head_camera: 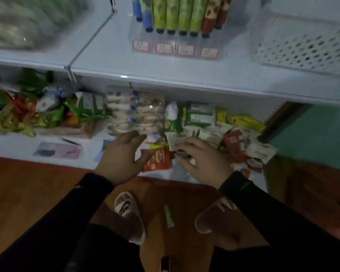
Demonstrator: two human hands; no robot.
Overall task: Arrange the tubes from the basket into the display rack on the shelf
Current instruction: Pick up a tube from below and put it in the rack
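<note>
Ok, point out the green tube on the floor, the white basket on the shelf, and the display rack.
green tube (169,216): head view, middle of its body.
white basket (302,48): head view, perforated front wall.
display rack (175,48): head view, labelled front panel.

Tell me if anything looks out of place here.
Yes: a green tube lies on the wooden floor between the person's slippers, apart from the display rack on the shelf where the other tubes stand. It looks dropped.
</note>
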